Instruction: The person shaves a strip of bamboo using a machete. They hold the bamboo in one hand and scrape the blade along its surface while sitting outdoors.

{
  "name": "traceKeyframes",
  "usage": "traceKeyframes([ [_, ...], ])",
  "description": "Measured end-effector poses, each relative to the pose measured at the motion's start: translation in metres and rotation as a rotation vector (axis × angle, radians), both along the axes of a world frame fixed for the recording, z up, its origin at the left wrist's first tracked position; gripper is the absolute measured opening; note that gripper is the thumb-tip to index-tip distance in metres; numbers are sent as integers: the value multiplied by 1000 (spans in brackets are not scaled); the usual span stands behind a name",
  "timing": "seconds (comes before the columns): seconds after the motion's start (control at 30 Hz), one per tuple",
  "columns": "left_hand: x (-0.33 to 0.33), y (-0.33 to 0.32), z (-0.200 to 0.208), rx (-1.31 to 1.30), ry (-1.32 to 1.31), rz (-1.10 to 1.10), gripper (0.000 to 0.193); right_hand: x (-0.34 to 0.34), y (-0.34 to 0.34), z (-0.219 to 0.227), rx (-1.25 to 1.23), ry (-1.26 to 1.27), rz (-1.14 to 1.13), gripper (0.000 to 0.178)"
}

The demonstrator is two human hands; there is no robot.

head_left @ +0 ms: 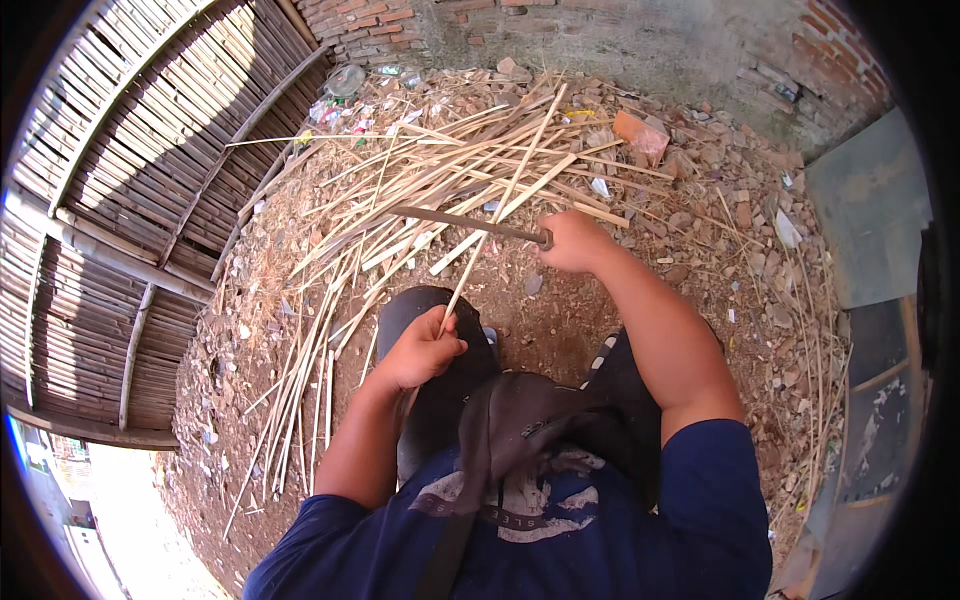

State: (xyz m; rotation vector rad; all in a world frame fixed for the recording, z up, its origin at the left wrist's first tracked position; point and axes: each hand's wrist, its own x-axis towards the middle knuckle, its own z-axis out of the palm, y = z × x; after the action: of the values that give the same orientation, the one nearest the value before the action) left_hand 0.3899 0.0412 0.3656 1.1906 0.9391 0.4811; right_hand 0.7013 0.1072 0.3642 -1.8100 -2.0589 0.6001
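Note:
My left hand (425, 350) is closed around the near end of a long, thin bamboo strip (510, 190) above my left knee. The strip slants up and away to the right, over the pile. In my right hand (575, 242) is the handle of a long-bladed knife (470, 224), its dark blade pointing left. The blade lies across the strip in the picture; whether they touch I cannot tell. Beyond my hands a loose heap of split bamboo strips (430, 185) spreads over the ground, with several more running down along my left side.
A bamboo slat wall (130, 200) stands on the left, a worn brick wall (600, 45) at the back. Grey sheet panels (870, 210) lean at the right. Rubble, a broken brick (640, 138) and scraps of plastic litter the dirt ground (540, 325).

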Motion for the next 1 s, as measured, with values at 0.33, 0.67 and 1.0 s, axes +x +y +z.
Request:
traceKeyframes([
  [0.33,4,-3,17,22,62,-37,27,-28,-19,9,268,-324,341,23],
  [0.67,-1,-4,11,-31,-5,-26,27,-9,-12,17,85,-104,134,21],
  [1.0,-4,-2,12,3,23,-79,27,27,-2,13,60,-2,37,27],
])
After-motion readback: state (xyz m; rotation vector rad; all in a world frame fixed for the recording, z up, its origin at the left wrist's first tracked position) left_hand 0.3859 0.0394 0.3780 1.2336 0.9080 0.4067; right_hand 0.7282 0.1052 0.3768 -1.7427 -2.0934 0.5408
